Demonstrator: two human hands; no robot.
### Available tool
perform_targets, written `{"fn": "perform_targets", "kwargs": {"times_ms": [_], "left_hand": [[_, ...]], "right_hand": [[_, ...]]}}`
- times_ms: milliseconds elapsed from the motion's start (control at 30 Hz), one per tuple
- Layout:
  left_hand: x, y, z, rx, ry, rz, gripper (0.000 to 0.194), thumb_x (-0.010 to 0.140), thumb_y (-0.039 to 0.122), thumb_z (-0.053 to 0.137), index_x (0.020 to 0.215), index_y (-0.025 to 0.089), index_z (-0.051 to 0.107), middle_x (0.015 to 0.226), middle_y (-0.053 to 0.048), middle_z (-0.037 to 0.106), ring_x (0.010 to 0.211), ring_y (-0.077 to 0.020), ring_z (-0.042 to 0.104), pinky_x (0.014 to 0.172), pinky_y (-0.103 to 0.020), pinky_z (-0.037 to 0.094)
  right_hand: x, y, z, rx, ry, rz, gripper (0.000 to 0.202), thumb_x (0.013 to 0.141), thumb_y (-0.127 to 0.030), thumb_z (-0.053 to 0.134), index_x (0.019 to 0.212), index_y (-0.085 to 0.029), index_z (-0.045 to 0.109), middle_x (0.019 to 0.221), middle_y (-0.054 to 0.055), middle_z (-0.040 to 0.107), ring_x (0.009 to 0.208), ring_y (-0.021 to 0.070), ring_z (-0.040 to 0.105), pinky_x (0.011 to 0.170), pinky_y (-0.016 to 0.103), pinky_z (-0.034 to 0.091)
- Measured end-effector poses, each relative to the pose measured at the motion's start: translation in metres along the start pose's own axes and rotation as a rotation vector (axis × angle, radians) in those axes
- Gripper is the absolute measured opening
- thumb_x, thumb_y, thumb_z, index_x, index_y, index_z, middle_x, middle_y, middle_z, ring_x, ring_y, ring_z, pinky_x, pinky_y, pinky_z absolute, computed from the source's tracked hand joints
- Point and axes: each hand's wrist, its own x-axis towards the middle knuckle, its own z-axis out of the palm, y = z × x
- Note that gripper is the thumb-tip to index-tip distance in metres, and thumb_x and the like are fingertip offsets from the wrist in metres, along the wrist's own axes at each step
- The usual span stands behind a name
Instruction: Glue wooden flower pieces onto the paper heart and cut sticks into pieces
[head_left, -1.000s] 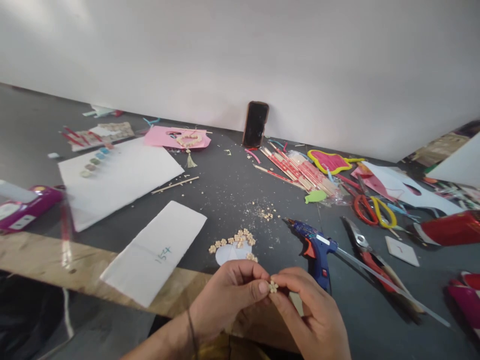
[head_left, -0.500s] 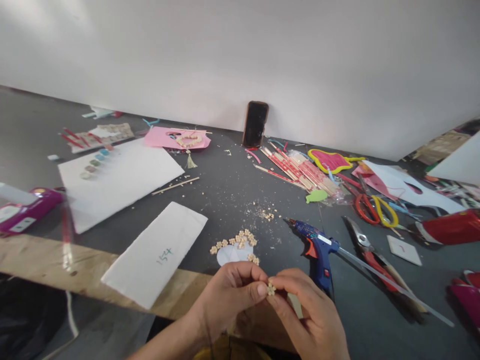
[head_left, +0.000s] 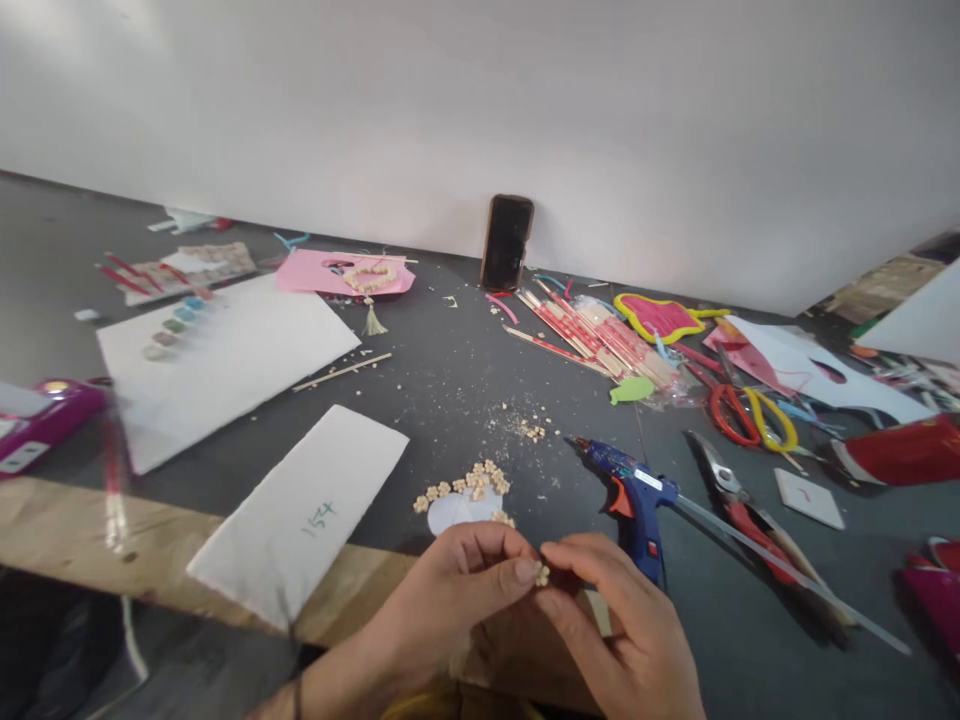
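In the head view, a small cream flower (head_left: pixel 541 575), built of little round wood-coloured slices, sits between my fingertips above the table's near edge. My left hand (head_left: pixel 469 590) is closed, with thumb and forefinger pinching the flower's left side. My right hand (head_left: pixel 622 620) is closed too, its thumb and forefinger at the flower's right side. Just beyond my left hand lies a pale rounded card (head_left: pixel 450 512), edged along the top by a row of similar flowers (head_left: pixel 476 480). Part of that card is hidden behind my fingers.
A blue glue gun (head_left: pixel 637 495) lies right of my hands, then pruning shears (head_left: pixel 727 490) and scissors (head_left: pixel 752 415). Red-patterned sticks (head_left: pixel 562 335) and an upright phone (head_left: pixel 507 243) are farther back. White boards (head_left: pixel 330 500) lie left; wood crumbs (head_left: pixel 531 430) are scattered mid-table.
The flower has turned slightly between my fingertips, so less of its face shows. My hands stay nearly in place, while the view has shifted a little.
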Motion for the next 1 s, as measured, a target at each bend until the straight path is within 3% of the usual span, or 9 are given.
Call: {"fn": "perform_targets", "kwargs": {"times_ms": [267, 533, 733, 1000], "left_hand": [[-0.0004, -0.0024, 0.0023, 0.001, 0.006, 0.006, 0.019, 0.073, 0.029, 0.072, 0.073, 0.011, 0.064, 0.064, 0.000, 0.060, 0.058, -0.0059, 0.050, 0.058, -0.016, 0.036], [-0.0012, 0.0001, 0.0035, 0.066, -0.011, -0.010, 0.025, 0.070, 0.034, 0.074, 0.067, 0.011, 0.062, 0.060, -0.001, 0.062, 0.056, -0.0071, 0.053, 0.057, -0.018, 0.036], [-0.0025, -0.0020, 0.0022, 0.069, -0.036, 0.023, 0.024, 0.072, 0.033, 0.072, 0.068, 0.011, 0.063, 0.061, 0.000, 0.061, 0.058, -0.0063, 0.052, 0.059, -0.017, 0.036], [-0.0041, -0.0033, 0.0012, 0.005, -0.013, 0.031, 0.018, 0.068, 0.026, 0.076, 0.071, 0.012, 0.065, 0.063, 0.001, 0.062, 0.057, -0.0059, 0.052, 0.057, -0.016, 0.037]], "right_hand": [[-0.0056, 0.0015, 0.0007, 0.068, 0.056, 0.012, 0.017, 0.080, -0.012, 0.057, 0.092, -0.024, 0.059, 0.084, 0.000, 0.063, 0.073, 0.0090, 0.062, 0.065, 0.015, 0.050], [-0.0080, 0.0012, 0.0012, 0.165, -0.025, 0.109, 0.020, 0.085, -0.015, 0.050, 0.097, -0.026, 0.063, 0.087, 0.000, 0.064, 0.076, 0.0097, 0.063, 0.066, 0.015, 0.050], [-0.0106, -0.0016, 0.0023, 0.159, 0.007, 0.120, 0.018, 0.085, -0.016, 0.050, 0.094, -0.025, 0.063, 0.084, 0.000, 0.064, 0.071, 0.0100, 0.063, 0.060, 0.015, 0.050], [-0.0088, -0.0013, 0.0011, 0.054, 0.007, 0.010, 0.017, 0.078, -0.016, 0.061, 0.094, -0.024, 0.061, 0.083, 0.000, 0.064, 0.071, 0.0101, 0.062, 0.063, 0.016, 0.051]]}}
